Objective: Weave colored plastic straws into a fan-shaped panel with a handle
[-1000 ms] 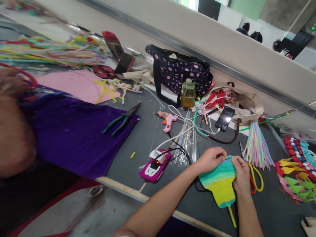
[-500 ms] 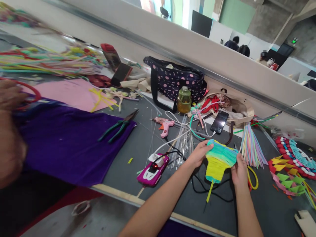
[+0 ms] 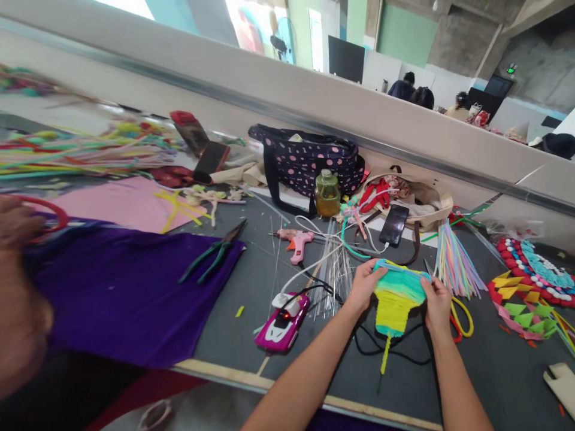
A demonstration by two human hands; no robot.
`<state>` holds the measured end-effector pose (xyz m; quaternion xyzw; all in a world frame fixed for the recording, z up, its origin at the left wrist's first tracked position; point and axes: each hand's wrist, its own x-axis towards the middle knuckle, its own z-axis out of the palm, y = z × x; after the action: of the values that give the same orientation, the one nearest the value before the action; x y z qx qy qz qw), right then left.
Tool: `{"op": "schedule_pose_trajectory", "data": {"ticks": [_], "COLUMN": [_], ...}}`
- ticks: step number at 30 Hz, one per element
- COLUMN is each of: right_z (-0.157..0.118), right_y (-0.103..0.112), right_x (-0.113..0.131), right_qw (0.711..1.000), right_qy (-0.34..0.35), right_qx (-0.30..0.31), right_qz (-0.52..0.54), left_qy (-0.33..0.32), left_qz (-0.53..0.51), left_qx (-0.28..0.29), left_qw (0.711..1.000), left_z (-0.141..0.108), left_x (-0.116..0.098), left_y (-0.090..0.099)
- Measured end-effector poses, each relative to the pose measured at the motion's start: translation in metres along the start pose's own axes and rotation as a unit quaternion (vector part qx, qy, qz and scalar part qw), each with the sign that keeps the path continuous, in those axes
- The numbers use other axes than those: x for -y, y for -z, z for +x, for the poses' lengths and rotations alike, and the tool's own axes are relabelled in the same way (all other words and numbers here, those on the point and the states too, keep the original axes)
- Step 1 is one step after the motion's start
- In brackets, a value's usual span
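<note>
Between my two hands is a yellow and turquoise craft piece point(image 3: 398, 299), flat and wide at the top, narrowing to a yellow stem that points down. It looks made of pipe cleaners laid side by side. My left hand point(image 3: 365, 286) pinches its upper left corner. At the upper right corner my right hand point(image 3: 436, 300) grips the edge between thumb and fingers. Scissors with yellow and red handles point(image 3: 462, 317) lie just right of my right hand. A black cable point(image 3: 359, 341) runs on the table behind the piece.
Left of my arms are a purple power strip point(image 3: 284, 326), a pink glue gun point(image 3: 295, 240) and pliers point(image 3: 215, 254) on purple cloth point(image 3: 135, 293). A co-worker's hand point(image 3: 20, 221) holds red-handled scissors at far left. A phone point(image 3: 394, 224), bottle point(image 3: 327, 194) and bag point(image 3: 309, 157) stand behind.
The view has shifted, so the table things appear a little lower. The piece's top edge now tips slightly, showing a blue strip along it. Both hands keep their hold.
</note>
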<state>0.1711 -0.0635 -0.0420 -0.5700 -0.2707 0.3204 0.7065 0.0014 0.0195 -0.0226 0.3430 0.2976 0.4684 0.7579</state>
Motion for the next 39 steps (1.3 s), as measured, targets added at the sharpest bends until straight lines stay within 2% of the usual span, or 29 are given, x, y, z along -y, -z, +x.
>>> {"op": "schedule_pose_trajectory", "data": {"ticks": [5, 12, 20, 24, 29, 39], "right_z": [-0.005, -0.013, -0.017, -0.020, -0.026, -0.026], "right_y": [-0.005, -0.011, -0.012, -0.013, -0.014, -0.008], "right_x": [0.011, 0.016, 0.020, 0.025, 0.030, 0.030], "right_qw": [0.997, 0.991, 0.992, 0.989, 0.988, 0.988], "right_qy": [-0.045, -0.095, -0.088, -0.105, -0.116, -0.127], "right_qx": [0.028, 0.032, 0.031, 0.042, 0.052, 0.065], "right_qz": [0.058, 0.083, 0.087, 0.093, 0.085, 0.067], "left_qy": [0.064, 0.090, 0.114, 0.136, 0.167, 0.163], "left_qz": [-0.034, -0.064, -0.116, -0.108, -0.072, -0.050], "left_qx": [0.043, 0.033, 0.011, 0.014, -0.022, -0.036], "left_qw": [0.996, 0.993, 0.987, 0.985, 0.983, 0.985], "left_z": [0.000, -0.004, -0.006, -0.010, -0.015, -0.021], "left_x": [-0.007, -0.002, 0.000, -0.006, -0.008, -0.015], "left_y": [0.000, -0.004, -0.006, -0.010, -0.014, -0.016]}}
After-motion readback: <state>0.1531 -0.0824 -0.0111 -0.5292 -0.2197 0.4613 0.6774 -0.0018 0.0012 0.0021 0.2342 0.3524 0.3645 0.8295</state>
